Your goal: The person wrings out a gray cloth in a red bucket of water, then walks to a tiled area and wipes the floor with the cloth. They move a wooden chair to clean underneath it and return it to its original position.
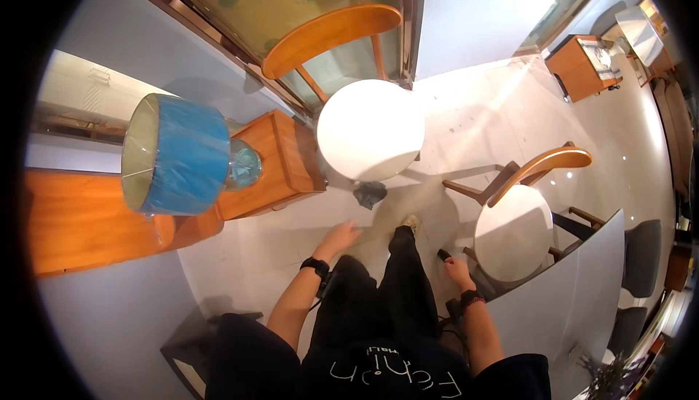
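Observation:
My left hand hangs over the tiled floor, slightly blurred, with its fingers loosely apart and no object visible in it. Ahead of it, a crumpled dark grey cloth or bag shows by the front edge of a round white chair seat. That chair has a curved wooden backrest. My right hand is closed around a small black object, too small to identify. Close to this hand stands a second chair with a round pale seat.
At left, a blue-shaded table lamp with a glass base stands on a wooden cabinet. A grey tabletop extends along my right side. A dark stool or chair is behind my left arm. Farther off sits a small wooden cabinet.

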`<state>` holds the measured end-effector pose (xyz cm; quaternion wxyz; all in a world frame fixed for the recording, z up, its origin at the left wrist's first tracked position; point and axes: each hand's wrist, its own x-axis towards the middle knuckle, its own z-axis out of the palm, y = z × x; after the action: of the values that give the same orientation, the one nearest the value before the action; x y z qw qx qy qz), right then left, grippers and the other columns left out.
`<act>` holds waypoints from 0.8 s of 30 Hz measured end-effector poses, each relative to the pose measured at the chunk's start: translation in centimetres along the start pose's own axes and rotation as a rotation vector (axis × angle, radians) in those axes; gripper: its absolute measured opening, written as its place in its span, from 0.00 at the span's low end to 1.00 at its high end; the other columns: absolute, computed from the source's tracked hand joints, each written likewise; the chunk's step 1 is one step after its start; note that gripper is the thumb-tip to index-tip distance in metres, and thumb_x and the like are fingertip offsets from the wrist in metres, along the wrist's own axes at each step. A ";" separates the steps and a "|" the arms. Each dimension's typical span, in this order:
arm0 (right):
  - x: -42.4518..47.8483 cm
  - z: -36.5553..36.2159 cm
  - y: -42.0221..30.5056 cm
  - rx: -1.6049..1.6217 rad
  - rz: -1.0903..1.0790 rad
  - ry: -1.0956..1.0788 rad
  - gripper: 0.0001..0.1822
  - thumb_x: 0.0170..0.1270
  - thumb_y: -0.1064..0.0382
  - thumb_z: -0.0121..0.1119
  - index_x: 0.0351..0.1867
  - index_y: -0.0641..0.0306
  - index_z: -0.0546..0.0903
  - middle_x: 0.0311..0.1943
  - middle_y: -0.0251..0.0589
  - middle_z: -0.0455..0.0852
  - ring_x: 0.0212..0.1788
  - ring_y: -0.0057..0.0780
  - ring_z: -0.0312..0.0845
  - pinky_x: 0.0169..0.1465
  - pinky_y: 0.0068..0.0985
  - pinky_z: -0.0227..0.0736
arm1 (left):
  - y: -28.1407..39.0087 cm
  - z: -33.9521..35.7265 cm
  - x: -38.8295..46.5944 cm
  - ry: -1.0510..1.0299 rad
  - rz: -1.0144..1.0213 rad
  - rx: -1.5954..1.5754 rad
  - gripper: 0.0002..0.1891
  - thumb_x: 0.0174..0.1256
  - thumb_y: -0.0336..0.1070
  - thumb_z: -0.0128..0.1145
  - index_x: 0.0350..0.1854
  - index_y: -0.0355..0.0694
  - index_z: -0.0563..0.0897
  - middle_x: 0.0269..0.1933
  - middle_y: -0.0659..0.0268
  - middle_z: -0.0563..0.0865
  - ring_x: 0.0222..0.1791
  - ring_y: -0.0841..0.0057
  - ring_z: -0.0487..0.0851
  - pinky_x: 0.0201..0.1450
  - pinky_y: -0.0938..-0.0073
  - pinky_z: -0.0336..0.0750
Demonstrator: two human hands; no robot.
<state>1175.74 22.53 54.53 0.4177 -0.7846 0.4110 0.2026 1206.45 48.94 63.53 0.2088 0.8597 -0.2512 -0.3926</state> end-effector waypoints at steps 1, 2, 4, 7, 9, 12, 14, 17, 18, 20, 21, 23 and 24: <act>1.2 -1.2 -0.1 -0.032 -0.025 0.004 0.14 0.56 0.59 0.50 0.35 0.63 0.82 0.31 0.47 0.85 0.38 0.42 0.81 0.44 0.34 0.74 | 3.3 -1.6 1.0 -0.001 0.030 -0.094 0.18 0.62 0.44 0.52 0.51 0.41 0.77 0.40 0.51 0.84 0.42 0.59 0.82 0.45 0.65 0.75; 2.2 -2.5 -0.1 -0.068 -0.041 0.009 0.14 0.56 0.59 0.50 0.36 0.63 0.82 0.30 0.47 0.85 0.37 0.41 0.82 0.43 0.33 0.74 | 7.1 -3.5 1.7 -0.003 0.029 -0.163 0.18 0.61 0.43 0.53 0.52 0.41 0.77 0.41 0.53 0.84 0.43 0.59 0.82 0.45 0.64 0.74; 4.0 -4.8 -1.8 -0.077 -0.082 -0.019 0.14 0.56 0.59 0.50 0.37 0.64 0.82 0.34 0.52 0.84 0.42 0.49 0.79 0.47 0.39 0.72 | 9.8 -5.9 2.1 0.063 0.034 -0.224 0.18 0.61 0.42 0.54 0.52 0.41 0.76 0.42 0.55 0.84 0.43 0.60 0.82 0.45 0.63 0.74; 6.0 -7.9 -5.2 -0.071 -0.057 -0.043 0.15 0.56 0.59 0.49 0.40 0.64 0.81 0.37 0.53 0.84 0.44 0.49 0.78 0.49 0.39 0.72 | 8.9 -7.9 2.3 0.220 0.028 -0.166 0.18 0.61 0.43 0.55 0.52 0.42 0.76 0.42 0.55 0.84 0.43 0.60 0.82 0.45 0.64 0.74; 7.4 -9.7 -6.7 -0.161 -0.096 -0.057 0.16 0.57 0.58 0.50 0.41 0.63 0.82 0.35 0.50 0.85 0.42 0.43 0.81 0.48 0.34 0.73 | 6.6 -9.1 2.1 0.291 -0.039 -0.090 0.18 0.61 0.43 0.55 0.52 0.42 0.76 0.42 0.56 0.84 0.43 0.60 0.82 0.46 0.64 0.74; 10.3 -12.3 -8.8 -0.228 -0.222 -0.104 0.17 0.56 0.58 0.50 0.43 0.64 0.81 0.38 0.55 0.83 0.45 0.52 0.77 0.50 0.39 0.71 | 2.2 -11.1 3.0 0.360 -0.144 -0.034 0.18 0.61 0.43 0.56 0.52 0.42 0.76 0.43 0.56 0.83 0.46 0.59 0.80 0.48 0.62 0.73; 11.9 -14.2 -12.1 -0.233 -0.256 -0.187 0.17 0.56 0.58 0.51 0.43 0.64 0.81 0.37 0.55 0.84 0.45 0.52 0.77 0.50 0.39 0.71 | -0.7 -12.8 3.1 0.424 -0.243 -0.021 0.19 0.61 0.42 0.57 0.52 0.41 0.75 0.45 0.55 0.82 0.48 0.58 0.79 0.50 0.61 0.72; 13.8 -18.5 -19.3 -0.225 -0.272 -0.275 0.15 0.55 0.58 0.57 0.40 0.64 0.82 0.39 0.51 0.84 0.42 0.44 0.80 0.47 0.35 0.74 | -5.5 -15.1 4.4 0.602 -0.298 -0.015 0.21 0.61 0.42 0.57 0.53 0.36 0.74 0.49 0.51 0.81 0.50 0.56 0.78 0.53 0.61 0.71; 17.4 -19.8 -18.9 -0.409 -0.487 -0.248 0.14 0.56 0.58 0.57 0.40 0.64 0.81 0.39 0.50 0.84 0.41 0.44 0.80 0.47 0.35 0.73 | -6.3 -16.1 6.1 0.671 -0.275 -0.017 0.22 0.61 0.42 0.57 0.54 0.35 0.74 0.50 0.50 0.80 0.51 0.56 0.77 0.53 0.61 0.70; 23.3 -22.4 -20.5 -0.690 -0.703 -0.209 0.14 0.56 0.57 0.57 0.39 0.63 0.81 0.38 0.49 0.83 0.40 0.45 0.79 0.47 0.37 0.73 | -6.4 -20.7 9.7 0.779 -0.215 0.071 0.24 0.61 0.40 0.56 0.57 0.32 0.72 0.54 0.47 0.77 0.55 0.55 0.75 0.57 0.61 0.69; 25.8 -24.3 -23.4 -0.782 -0.711 -0.188 0.14 0.57 0.56 0.57 0.40 0.62 0.81 0.38 0.48 0.83 0.40 0.45 0.79 0.47 0.37 0.73 | -5.6 -23.2 11.7 0.818 -0.217 0.033 0.25 0.60 0.38 0.57 0.58 0.32 0.71 0.56 0.47 0.76 0.57 0.55 0.74 0.58 0.61 0.68; 29.6 -26.8 -29.7 -0.766 -0.534 -0.156 0.15 0.59 0.56 0.55 0.42 0.61 0.80 0.39 0.49 0.83 0.41 0.45 0.79 0.47 0.37 0.73 | -3.9 -28.8 13.9 0.820 -0.308 -0.031 0.26 0.60 0.36 0.57 0.60 0.33 0.69 0.58 0.47 0.74 0.59 0.54 0.72 0.60 0.61 0.66; 31.0 -27.8 -33.4 -0.654 -0.513 -0.109 0.17 0.59 0.54 0.52 0.44 0.61 0.79 0.35 0.56 0.83 0.41 0.50 0.79 0.49 0.41 0.72 | -3.4 -31.5 15.2 0.800 -0.380 -0.061 0.27 0.60 0.36 0.56 0.62 0.33 0.67 0.59 0.47 0.74 0.60 0.53 0.71 0.61 0.62 0.65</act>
<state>1220.22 -4.63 66.22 0.2048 -0.9408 0.0937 0.2533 1240.57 47.67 72.00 0.2388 0.9684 0.0238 -0.0675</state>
